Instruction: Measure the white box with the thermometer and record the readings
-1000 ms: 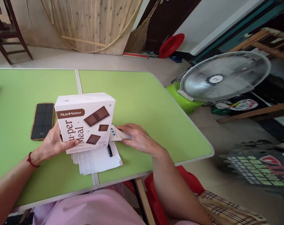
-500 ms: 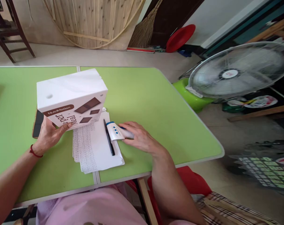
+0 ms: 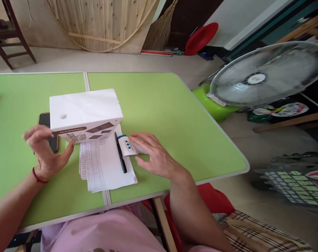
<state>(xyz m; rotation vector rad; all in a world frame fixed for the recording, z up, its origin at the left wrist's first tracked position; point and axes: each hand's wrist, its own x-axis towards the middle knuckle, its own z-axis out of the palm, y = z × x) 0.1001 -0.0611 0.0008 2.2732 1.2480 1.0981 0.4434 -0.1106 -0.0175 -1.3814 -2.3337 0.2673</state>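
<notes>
Head view: we are finding left hand [image 3: 48, 154] spreading wide, releasing box [image 3: 87, 110], now standing unheld at the papers' [image 3: 108, 175] far end; right hand [image 3: 159, 157] loosening, fingers parting around scanner [image 3: 126, 145].

Part-hidden phone [image 3: 44, 119], unreadable writing.
At nine o'clock from the view's centre, the white box [image 3: 87, 108] covers part of the phone; at six, the right hand [image 3: 156, 155] mostly hides the handle of the white handheld device [image 3: 126, 145], so its grip cannot be told. The writing on the papers [image 3: 110, 171] at eight is too small to read. The fan [image 3: 256, 78] at two is blurred inside its rim; the sign [image 3: 292, 187] at four is smeared. The top edge cuts off the round wooden panel [image 3: 101, 21] at eleven.
</notes>
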